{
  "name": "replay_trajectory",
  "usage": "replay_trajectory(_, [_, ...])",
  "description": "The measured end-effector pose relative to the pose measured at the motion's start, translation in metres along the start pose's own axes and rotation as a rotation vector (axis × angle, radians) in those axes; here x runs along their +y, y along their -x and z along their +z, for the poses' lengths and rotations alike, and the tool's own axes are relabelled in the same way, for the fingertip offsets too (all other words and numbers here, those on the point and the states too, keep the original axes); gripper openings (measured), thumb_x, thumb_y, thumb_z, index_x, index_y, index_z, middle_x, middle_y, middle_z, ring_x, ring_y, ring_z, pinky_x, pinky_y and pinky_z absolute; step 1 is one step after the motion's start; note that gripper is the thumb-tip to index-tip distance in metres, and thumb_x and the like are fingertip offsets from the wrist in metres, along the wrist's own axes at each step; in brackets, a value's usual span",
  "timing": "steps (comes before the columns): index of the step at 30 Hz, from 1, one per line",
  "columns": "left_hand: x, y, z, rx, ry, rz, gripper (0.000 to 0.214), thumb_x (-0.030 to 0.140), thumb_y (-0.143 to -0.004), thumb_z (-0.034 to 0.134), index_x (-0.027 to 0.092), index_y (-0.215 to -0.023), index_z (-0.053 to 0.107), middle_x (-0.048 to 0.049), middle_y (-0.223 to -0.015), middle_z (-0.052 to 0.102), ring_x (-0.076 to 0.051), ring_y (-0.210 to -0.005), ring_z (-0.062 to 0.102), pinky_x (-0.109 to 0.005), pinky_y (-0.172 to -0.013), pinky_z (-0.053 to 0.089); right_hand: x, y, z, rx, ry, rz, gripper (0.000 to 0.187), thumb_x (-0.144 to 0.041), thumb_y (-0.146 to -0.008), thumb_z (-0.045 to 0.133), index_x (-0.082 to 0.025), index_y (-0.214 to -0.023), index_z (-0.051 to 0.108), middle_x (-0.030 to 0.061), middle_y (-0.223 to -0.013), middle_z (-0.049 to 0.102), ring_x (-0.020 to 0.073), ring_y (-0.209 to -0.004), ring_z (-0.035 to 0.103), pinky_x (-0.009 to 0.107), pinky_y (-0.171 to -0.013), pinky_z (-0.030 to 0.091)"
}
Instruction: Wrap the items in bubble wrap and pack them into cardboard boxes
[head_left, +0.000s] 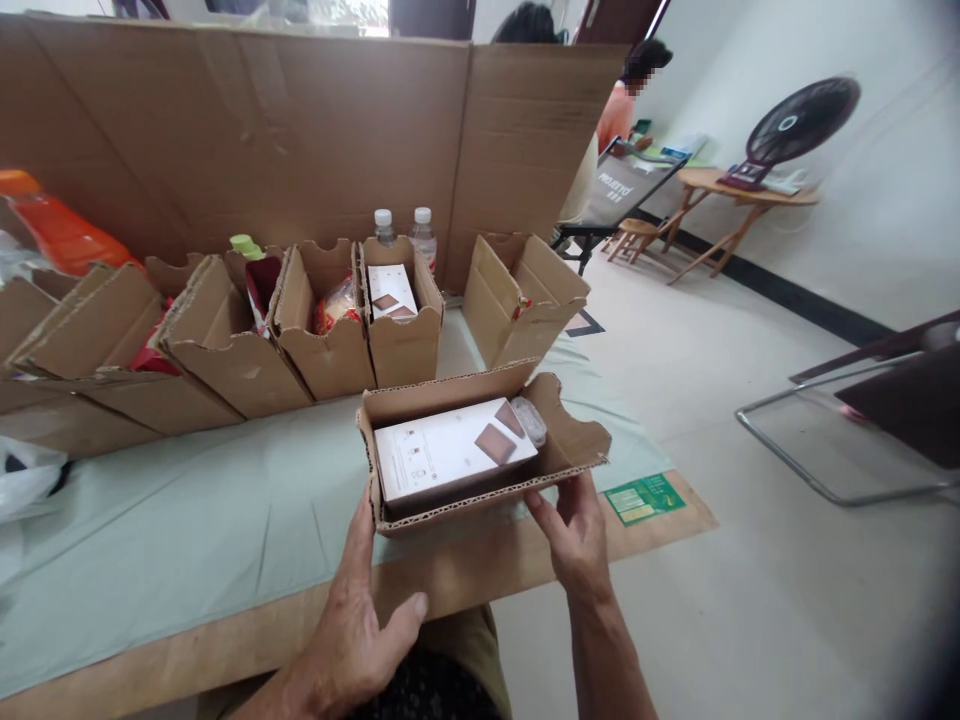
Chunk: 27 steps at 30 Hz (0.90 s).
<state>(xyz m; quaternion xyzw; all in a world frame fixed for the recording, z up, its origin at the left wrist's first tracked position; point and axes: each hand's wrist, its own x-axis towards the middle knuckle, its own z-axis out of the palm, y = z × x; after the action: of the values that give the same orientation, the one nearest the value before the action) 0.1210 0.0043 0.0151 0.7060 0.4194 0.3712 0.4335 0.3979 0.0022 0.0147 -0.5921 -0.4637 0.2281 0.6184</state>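
Observation:
A small open cardboard carton [570, 440] lies on the pale green table cover near the table's front edge. Inside it lies a white product box [442, 455] with brown squares printed on it, and a clear plastic item [529, 418] sits at its right end. My left hand [352, 625] rests with its fingers against the carton's left front corner, thumb spread out. My right hand [574, 535] touches the carton's front right edge with its fingertips. Neither hand grips anything.
A row of open cardboard cartons [322, 340] holding snacks and another white box stands behind, before a tall cardboard screen [300, 130]. Two water bottles [405, 232] stand at the back. A person, a fan [795, 125] on a folding table and a metal chair frame [832, 430] are at right.

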Motion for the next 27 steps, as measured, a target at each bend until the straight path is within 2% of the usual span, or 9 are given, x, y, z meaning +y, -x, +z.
replay_trajectory(2, [-0.001, -0.020, 0.000, 0.011, 0.052, 0.011, 0.091, 0.036, -0.094, 0.067, 0.033, -0.169, 0.017, -0.0104, -0.174, 0.029, -0.042, -0.160, 0.027, -0.070, -0.129, 0.023, -0.004, 0.019, 0.001, 0.084, 0.046, 0.014, 0.053, -0.041, -0.092, 0.074, -0.024, -0.139, 0.058, 0.0131, -0.138, 0.066, 0.0306, -0.133, 0.059, 0.049, -0.116, 0.043])
replay_trajectory(5, [-0.005, -0.068, 0.002, 0.011, 0.131, 0.038, 0.085, 0.044, -0.095, 0.068, 0.031, -0.167, 0.025, -0.0134, -0.168, 0.041, -0.040, -0.154, 0.040, -0.067, -0.127, 0.031, -0.006, 0.054, 0.001, 0.209, 0.105, 0.040, 0.051, -0.037, -0.091, 0.075, -0.022, -0.136, 0.058, 0.0137, -0.135, 0.065, 0.0308, -0.129, 0.059, 0.050, -0.115, 0.043])
replay_trajectory(8, [-0.012, -0.119, 0.009, 0.032, 0.167, 0.066, 0.077, 0.047, -0.095, 0.067, 0.026, -0.162, 0.034, -0.0163, -0.160, 0.051, -0.037, -0.148, 0.047, -0.062, -0.124, 0.036, -0.001, 0.080, -0.008, 0.251, 0.142, 0.083, 0.057, -0.039, -0.090, 0.075, -0.025, -0.141, 0.054, 0.0144, -0.138, 0.063, 0.0327, -0.127, 0.060, 0.051, -0.109, 0.047])
replay_trajectory(10, [-0.016, -0.140, 0.017, 0.060, 0.148, 0.075, 0.072, 0.048, -0.097, 0.064, 0.023, -0.159, 0.038, -0.0170, -0.157, 0.053, -0.035, -0.146, 0.049, -0.060, -0.123, 0.037, 0.007, 0.084, -0.020, 0.237, 0.178, 0.121, 0.063, -0.043, -0.089, 0.075, -0.027, -0.145, 0.052, 0.0149, -0.141, 0.061, 0.0338, -0.124, 0.061, 0.053, -0.105, 0.050])
replay_trajectory(13, [-0.023, -0.142, 0.035, 0.139, 0.091, 0.026, 0.076, 0.051, -0.096, 0.064, 0.026, -0.160, 0.035, -0.0169, -0.167, 0.040, -0.035, -0.154, 0.038, -0.062, -0.125, 0.033, 0.024, 0.067, -0.042, 0.173, 0.178, 0.168, 0.075, -0.049, -0.086, 0.077, -0.028, -0.151, 0.048, 0.0162, -0.148, 0.058, 0.0346, -0.125, 0.063, 0.055, -0.103, 0.053])
replay_trajectory(15, [-0.027, -0.128, 0.049, 0.172, 0.083, -0.016, 0.080, 0.054, -0.096, 0.063, 0.028, -0.163, 0.028, -0.0158, -0.175, 0.022, -0.035, -0.162, 0.024, -0.062, -0.127, 0.030, 0.037, 0.047, -0.052, 0.115, 0.132, 0.182, 0.081, -0.053, -0.082, 0.080, -0.027, -0.151, 0.049, 0.0169, -0.148, 0.059, 0.0357, -0.129, 0.063, 0.056, -0.104, 0.055])
replay_trajectory(17, [-0.029, -0.109, 0.061, 0.143, 0.091, -0.014, 0.082, 0.055, -0.098, 0.061, 0.028, -0.166, 0.022, -0.0151, -0.178, 0.011, -0.034, -0.165, 0.013, -0.061, -0.129, 0.027, 0.050, 0.027, -0.058, 0.065, 0.085, 0.178, 0.082, -0.058, -0.075, 0.084, -0.025, -0.145, 0.056, 0.0172, -0.142, 0.065, 0.0371, -0.128, 0.065, 0.056, -0.103, 0.057])
replay_trajectory(21, [-0.030, -0.094, 0.076, 0.038, 0.101, 0.032, 0.085, 0.057, -0.100, 0.058, 0.027, -0.168, 0.018, -0.0160, -0.179, 0.008, -0.035, -0.166, 0.006, -0.061, -0.132, 0.019, 0.064, 0.007, -0.059, 0.029, 0.034, 0.162, 0.074, -0.063, -0.068, 0.087, -0.024, -0.128, 0.068, 0.0148, -0.121, 0.077, 0.0369, -0.112, 0.073, 0.054, -0.092, 0.063])
replay_trajectory(27, [-0.026, -0.131, 0.087, -0.053, 0.131, 0.037, 0.084, 0.059, -0.101, 0.053, 0.019, -0.168, 0.022, -0.0174, -0.178, 0.014, -0.033, -0.166, 0.007, -0.057, -0.135, 0.011, 0.054, 0.002, -0.041, -0.013, -0.008, 0.175, 0.067, -0.060, -0.075, 0.085, -0.024, -0.128, 0.066, 0.0141, -0.122, 0.077, 0.0338, -0.107, 0.075, 0.050, -0.090, 0.064])
